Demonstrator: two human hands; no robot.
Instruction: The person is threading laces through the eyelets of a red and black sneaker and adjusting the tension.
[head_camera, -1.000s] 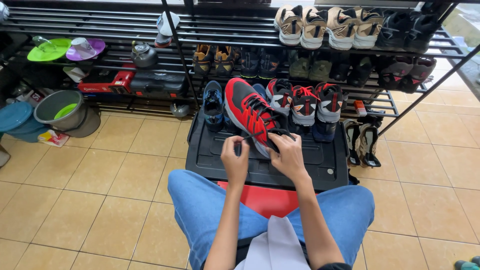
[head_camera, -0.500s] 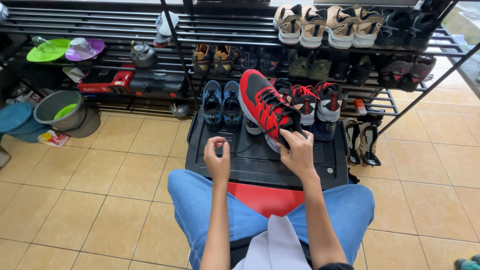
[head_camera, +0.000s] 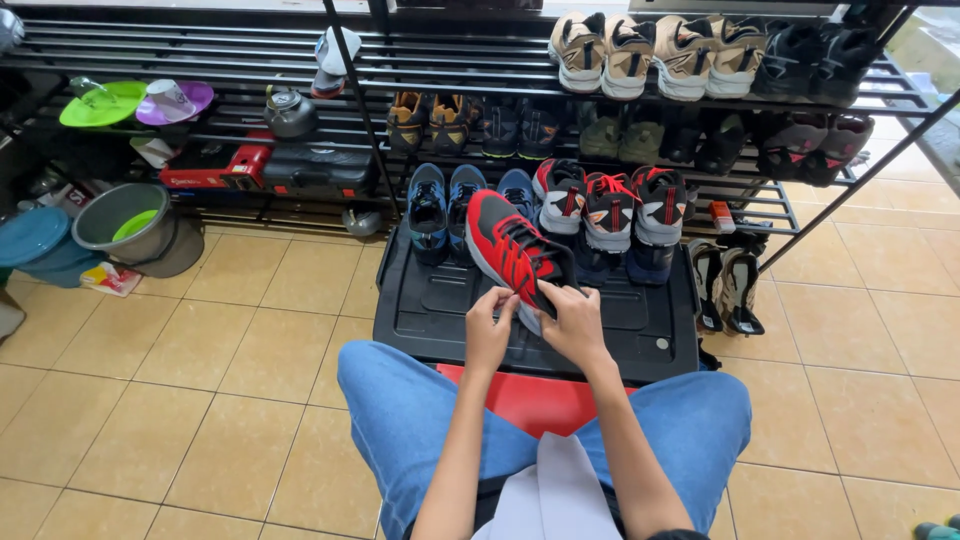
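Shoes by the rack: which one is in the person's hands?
The red shoe with black laces, held over the black tray by both hands; the others sit untouched.

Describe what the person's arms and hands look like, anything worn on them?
Both forearms are bare, with no sleeves in view. The left hand and right hand wear no gloves; no rings, watch or bracelets can be made out. Below the arms are blue jeans and a pale garment.

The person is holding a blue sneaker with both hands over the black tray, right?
Not quite: the sneaker in both hands is red with black laces, not blue. The head view shows the left hand and right hand gripping its near end over the black tray. The blue sneakers sit behind it.
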